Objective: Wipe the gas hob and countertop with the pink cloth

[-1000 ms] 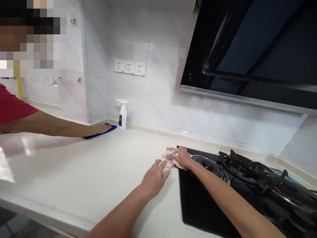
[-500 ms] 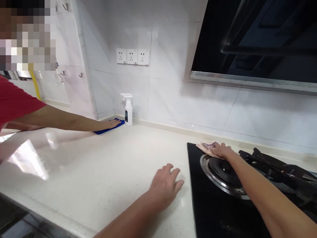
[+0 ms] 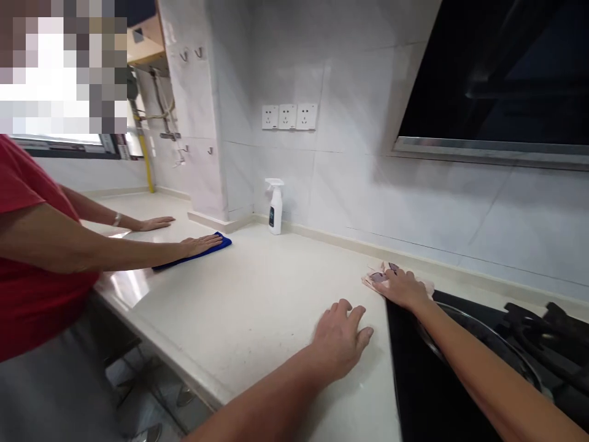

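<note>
My right hand (image 3: 405, 288) presses on a pale pink patterned cleaning cloth (image 3: 375, 277). The cloth lies at the back left corner of the black glass gas stove (image 3: 414, 368), partly over the white countertop (image 3: 276, 276); my palm hides some of it. My left hand (image 3: 340, 341) is at the countertop just left of the stove edge, fingers apart and slightly bent, holding nothing. Small dark specks show on the counter to its left.
A co-worker in a red shirt (image 3: 37, 258) leans in from the left, one hand on a blue cloth (image 3: 225, 242). A white spray bottle (image 3: 275, 212) stands by the back wall below the sockets (image 3: 288, 116). The range hood (image 3: 497, 92) hangs above the stove.
The view has swung left. My right hand and its cloth have moved left from beside the burner to the stove's corner. The co-worker's blue cloth has come away from the spray bottle.
</note>
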Available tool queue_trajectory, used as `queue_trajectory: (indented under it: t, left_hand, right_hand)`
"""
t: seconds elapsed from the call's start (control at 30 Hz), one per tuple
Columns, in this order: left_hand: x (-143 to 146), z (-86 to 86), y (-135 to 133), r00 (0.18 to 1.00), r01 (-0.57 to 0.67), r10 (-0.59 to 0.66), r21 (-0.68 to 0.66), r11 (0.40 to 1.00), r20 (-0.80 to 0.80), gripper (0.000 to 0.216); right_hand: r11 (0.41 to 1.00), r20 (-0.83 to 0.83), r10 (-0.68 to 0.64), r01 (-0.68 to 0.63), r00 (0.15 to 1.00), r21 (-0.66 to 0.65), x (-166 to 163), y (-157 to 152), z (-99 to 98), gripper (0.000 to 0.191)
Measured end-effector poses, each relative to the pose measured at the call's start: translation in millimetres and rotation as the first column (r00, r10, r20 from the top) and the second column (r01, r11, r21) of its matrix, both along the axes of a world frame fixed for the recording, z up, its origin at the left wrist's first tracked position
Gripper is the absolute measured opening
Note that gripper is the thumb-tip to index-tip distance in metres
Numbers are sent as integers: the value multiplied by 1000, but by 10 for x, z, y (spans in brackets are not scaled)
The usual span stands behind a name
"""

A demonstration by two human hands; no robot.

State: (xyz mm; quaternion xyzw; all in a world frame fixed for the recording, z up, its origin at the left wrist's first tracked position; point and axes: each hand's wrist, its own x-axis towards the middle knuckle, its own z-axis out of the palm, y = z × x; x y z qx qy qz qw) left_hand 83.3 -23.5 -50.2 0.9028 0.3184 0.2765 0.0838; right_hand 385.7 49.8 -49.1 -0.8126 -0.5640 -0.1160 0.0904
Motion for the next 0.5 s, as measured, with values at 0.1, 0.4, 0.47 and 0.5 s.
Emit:
queue_trajectory:
  t: [0.1, 0.4, 0.47, 0.5]
  left_hand:
    - [-9, 5, 13, 1000, -28, 28, 15, 999, 9, 42]
    - [-42, 103, 115, 987, -146, 147, -23, 989, 59, 46]
    - [-57, 121, 159, 982, -170, 173, -49, 984, 70, 46]
    - [-64, 126, 182, 982, -167, 172, -60, 984, 78, 46]
  right_hand:
    - [996, 39, 77, -76, 996, -43, -300, -97, -32, 71]
    - [966, 59, 254, -250, 965, -66, -1047, -869, 94, 46]
    - [960, 48, 272, -268, 961, -74, -1199, -1127, 116, 44]
    - [956, 38, 288, -284, 957, -74, -1255, -1268, 121, 44]
